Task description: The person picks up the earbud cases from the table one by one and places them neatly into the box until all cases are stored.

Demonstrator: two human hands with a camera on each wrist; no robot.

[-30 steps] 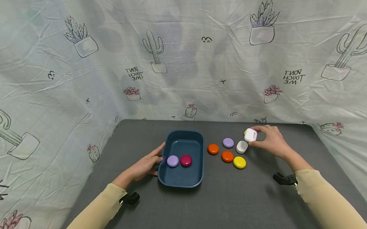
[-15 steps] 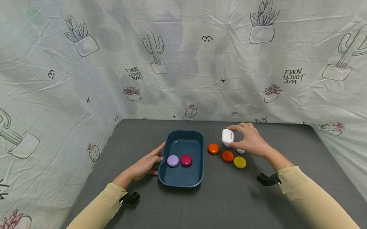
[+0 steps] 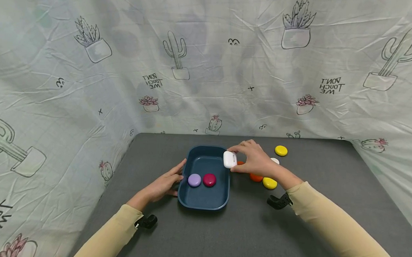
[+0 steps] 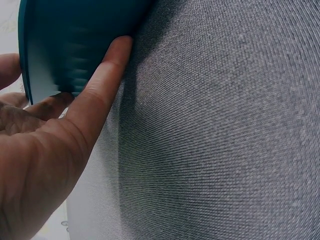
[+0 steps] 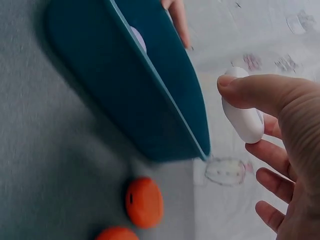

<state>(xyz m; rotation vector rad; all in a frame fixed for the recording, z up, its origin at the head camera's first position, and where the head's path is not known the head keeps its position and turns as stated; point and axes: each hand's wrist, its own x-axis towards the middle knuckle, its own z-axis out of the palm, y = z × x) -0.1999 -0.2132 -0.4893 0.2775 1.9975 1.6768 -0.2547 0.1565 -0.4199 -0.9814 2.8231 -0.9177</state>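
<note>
My right hand (image 3: 254, 160) pinches a small white earbud case (image 3: 229, 159) between thumb and fingers, at the right rim of a dark blue rectangular tray (image 3: 203, 204). In the right wrist view the case (image 5: 245, 122) shows edge-on, beside the tray's upper edge. Inside the tray lie a lilac disc (image 3: 194, 180) and a crimson disc (image 3: 209, 180), side by side. My left hand (image 3: 161, 185) rests against the tray's left side with fingers extended. Its thumb (image 4: 107, 75) presses along the outer wall in the left wrist view.
Right of the tray, partly behind my right hand, are two orange rounded discs (image 5: 145, 202), a yellow disc (image 3: 269, 183) and a white piece (image 3: 275, 160). Another yellow disc (image 3: 281, 150) lies farther back. A cactus-print cloth (image 3: 208, 68) hangs behind the dark grey table (image 3: 195, 237).
My right hand has carried the white earbud case leftward from beside the rear yellow disc, across the loose discs, to the tray's right rim. My left hand and the tray have stayed put.
</note>
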